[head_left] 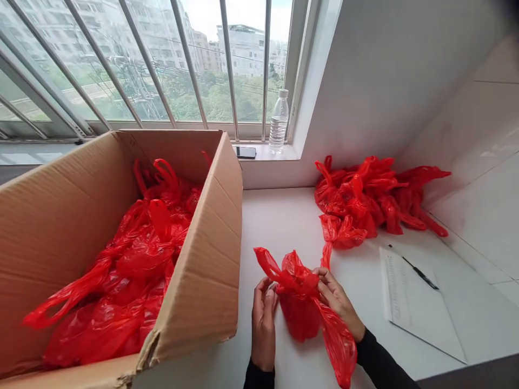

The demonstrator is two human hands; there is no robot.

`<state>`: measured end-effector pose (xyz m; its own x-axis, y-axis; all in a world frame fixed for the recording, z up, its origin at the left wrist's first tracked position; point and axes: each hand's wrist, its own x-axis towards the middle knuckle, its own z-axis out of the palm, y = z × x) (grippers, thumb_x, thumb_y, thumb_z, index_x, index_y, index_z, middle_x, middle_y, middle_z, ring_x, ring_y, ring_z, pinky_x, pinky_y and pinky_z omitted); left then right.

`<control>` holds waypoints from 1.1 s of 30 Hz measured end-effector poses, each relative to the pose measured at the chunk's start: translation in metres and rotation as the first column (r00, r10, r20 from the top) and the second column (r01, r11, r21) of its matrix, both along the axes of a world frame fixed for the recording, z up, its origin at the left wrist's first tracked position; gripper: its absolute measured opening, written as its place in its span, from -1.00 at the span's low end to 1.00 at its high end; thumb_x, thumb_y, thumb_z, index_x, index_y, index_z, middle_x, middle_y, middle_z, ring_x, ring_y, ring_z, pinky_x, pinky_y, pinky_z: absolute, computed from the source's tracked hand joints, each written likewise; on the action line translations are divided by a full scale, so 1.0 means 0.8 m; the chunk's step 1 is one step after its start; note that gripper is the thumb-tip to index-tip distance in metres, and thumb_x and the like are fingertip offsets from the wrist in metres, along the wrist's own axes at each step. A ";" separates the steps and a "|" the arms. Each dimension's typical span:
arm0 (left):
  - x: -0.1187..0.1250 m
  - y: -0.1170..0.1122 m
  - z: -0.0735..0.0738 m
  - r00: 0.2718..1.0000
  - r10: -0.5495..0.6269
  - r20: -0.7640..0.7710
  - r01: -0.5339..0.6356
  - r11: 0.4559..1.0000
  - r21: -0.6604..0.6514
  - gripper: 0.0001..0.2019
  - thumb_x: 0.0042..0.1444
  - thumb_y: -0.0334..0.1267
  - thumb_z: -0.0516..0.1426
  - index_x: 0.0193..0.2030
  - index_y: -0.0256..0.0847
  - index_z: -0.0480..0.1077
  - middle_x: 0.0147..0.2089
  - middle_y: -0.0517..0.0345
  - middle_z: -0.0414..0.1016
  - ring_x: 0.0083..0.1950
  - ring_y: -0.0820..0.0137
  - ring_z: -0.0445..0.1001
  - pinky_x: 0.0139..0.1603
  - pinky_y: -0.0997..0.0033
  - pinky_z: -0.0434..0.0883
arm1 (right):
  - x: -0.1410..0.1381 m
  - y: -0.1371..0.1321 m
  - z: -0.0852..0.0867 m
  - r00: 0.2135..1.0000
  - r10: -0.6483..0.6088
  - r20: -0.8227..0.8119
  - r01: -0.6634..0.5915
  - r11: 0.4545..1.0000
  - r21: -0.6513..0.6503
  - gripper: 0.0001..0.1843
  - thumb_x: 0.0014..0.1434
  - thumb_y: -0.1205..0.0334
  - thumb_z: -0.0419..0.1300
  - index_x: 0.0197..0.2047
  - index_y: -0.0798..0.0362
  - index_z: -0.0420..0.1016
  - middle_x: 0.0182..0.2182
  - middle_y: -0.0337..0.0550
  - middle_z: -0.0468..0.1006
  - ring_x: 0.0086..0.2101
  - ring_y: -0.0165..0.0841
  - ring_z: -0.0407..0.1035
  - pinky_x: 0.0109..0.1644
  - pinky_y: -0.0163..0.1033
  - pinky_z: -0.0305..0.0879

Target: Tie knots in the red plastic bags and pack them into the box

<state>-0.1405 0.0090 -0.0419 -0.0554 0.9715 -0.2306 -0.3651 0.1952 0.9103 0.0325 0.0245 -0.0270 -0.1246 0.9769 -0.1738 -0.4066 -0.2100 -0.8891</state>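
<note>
A knotted red plastic bag (pixel 299 316) rests on the white counter in front of me, its handles sticking out to both sides. At its left edge, my left hand (pixel 263 319) pinches the film near the knot with thumb and fingers. My right hand (pixel 338 305) grips the bag's other side, close to the knot, with one long handle hanging past the wrist. What the bag holds cannot be made out. To the left stands an open cardboard box (pixel 211 243) with several similar red bags (pixel 141 265) inside.
A pile of red bags (pixel 365 200) lies against the back wall. A paper sheet (pixel 421 302) with a black pen (pixel 421 274) is at the right. On the sill of the barred window are a water bottle (pixel 279 124) and a phone (pixel 246 152).
</note>
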 end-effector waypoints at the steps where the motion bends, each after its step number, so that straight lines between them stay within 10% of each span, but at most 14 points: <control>1: 0.000 0.003 0.003 0.996 -0.061 0.060 0.062 0.998 -0.006 -0.56 0.29 0.01 0.06 0.23 -0.10 0.27 0.27 -0.06 0.37 0.25 0.17 0.38 0.22 0.22 0.34 | -0.001 -0.003 0.004 0.998 0.015 -0.054 -0.016 1.000 -0.009 -0.83 0.29 0.04 0.22 -0.11 -0.10 0.39 -0.08 -0.22 0.48 -0.16 -0.34 0.42 -0.11 -0.25 0.34; 5: 0.005 0.020 0.011 0.964 -0.246 0.104 0.242 0.969 0.048 -0.53 0.18 -0.05 0.19 0.19 -0.19 0.39 0.22 -0.10 0.44 0.20 0.08 0.43 0.22 0.15 0.34 | 0.001 -0.004 0.013 0.985 0.046 -0.168 -0.056 0.997 -0.053 -0.79 0.32 0.03 0.14 -0.06 -0.08 0.40 -0.09 -0.18 0.51 -0.09 -0.27 0.42 -0.12 -0.24 0.35; 10: 0.023 0.022 0.010 0.982 -0.184 -0.048 0.188 0.978 0.087 -0.44 0.04 -0.19 0.28 0.21 -0.23 0.36 0.17 -0.07 0.49 0.14 0.12 0.46 0.25 0.14 0.33 | 0.022 0.016 0.014 0.995 0.094 0.029 -0.094 0.996 -0.004 -0.50 0.27 -0.15 0.16 0.15 -0.04 0.36 -0.04 -0.07 0.54 -0.07 -0.19 0.43 -0.02 -0.14 0.37; 33: 0.056 0.004 -0.024 0.941 -0.178 -0.288 0.192 0.981 0.022 -0.62 0.11 0.07 0.23 -0.37 -0.28 0.40 -0.44 0.24 0.42 -0.42 0.44 0.31 -0.37 0.48 0.31 | 0.063 0.001 -0.042 0.990 0.090 0.110 -0.107 0.982 0.158 -0.66 0.28 -0.07 0.17 -0.28 0.06 0.45 -0.39 -0.23 0.45 -0.39 -0.36 0.29 -0.24 -0.27 0.27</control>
